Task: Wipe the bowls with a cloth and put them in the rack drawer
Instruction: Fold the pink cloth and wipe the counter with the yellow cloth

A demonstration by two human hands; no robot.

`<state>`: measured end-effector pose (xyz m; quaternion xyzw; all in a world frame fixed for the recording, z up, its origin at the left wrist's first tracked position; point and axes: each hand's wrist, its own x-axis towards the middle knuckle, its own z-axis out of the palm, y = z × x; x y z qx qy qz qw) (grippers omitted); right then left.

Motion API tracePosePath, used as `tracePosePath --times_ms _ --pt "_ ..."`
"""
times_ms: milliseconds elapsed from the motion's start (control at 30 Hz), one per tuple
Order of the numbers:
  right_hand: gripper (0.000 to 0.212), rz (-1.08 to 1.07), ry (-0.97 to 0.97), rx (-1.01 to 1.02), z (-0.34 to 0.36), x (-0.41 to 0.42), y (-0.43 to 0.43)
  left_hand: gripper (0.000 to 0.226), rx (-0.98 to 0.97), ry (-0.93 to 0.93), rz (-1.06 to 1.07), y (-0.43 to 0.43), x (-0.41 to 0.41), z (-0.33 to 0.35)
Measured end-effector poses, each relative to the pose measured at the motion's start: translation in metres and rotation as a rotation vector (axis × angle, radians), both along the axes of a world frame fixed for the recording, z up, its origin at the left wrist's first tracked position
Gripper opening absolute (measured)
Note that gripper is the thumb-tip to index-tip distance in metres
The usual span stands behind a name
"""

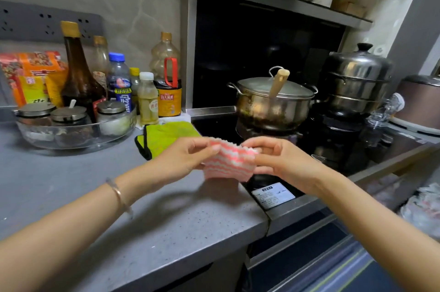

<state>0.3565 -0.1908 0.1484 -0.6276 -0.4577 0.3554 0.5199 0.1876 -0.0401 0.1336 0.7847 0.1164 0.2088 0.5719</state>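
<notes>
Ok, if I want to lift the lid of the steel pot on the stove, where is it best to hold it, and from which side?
Probably by the arched metal handle at the centre of the lid, coming from above and from the left. A wooden utensil handle leans over the lid just right of that handle, so the right side is crowded. Both hands hold the pink striped cloth now.
</notes>
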Motion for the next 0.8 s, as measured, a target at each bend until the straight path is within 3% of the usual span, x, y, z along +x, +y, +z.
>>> tracePosePath --times_ms 100,167,200,333,467,667,800 --pt "0.015 0.119 -0.050 -0.158 -0.027 -0.002 -0.017 0.022 -0.008 0.215 -0.071 -0.010 -0.023 -0.033" --pt "0.017 0.182 -0.065 -0.239 -0.038 -0.001 -0.021 0.034 0.015 0.318 -0.096 -0.014 -0.030 -0.045" --pt "0.019 0.182 -0.066 -0.251 -0.042 -0.001 -0.020 0.030 0.040 0.338 -0.070 -0.014 -0.029 -0.046" --pt "0.021 -0.024 -0.104 -0.145 -0.050 0.009 0.003 0.008 0.082 0.295 0.159 -0.001 -0.003 -0.050" --pt "0.018 -0.182 -0.266 -0.063 -0.056 0.022 0.030 0.012 0.245 0.268 0.294 0.021 0.028 -0.058" --pt "0.023 -0.286 -0.506 -0.060 -0.079 0.030 0.043 0.022 0.431 0.299 0.338 0.038 0.041 -0.069" --pt "0.013 -0.293 -0.646 0.103 -0.080 0.021 0.020 0.024 0.681 0.290 0.250 0.023 0.017 -0.056"
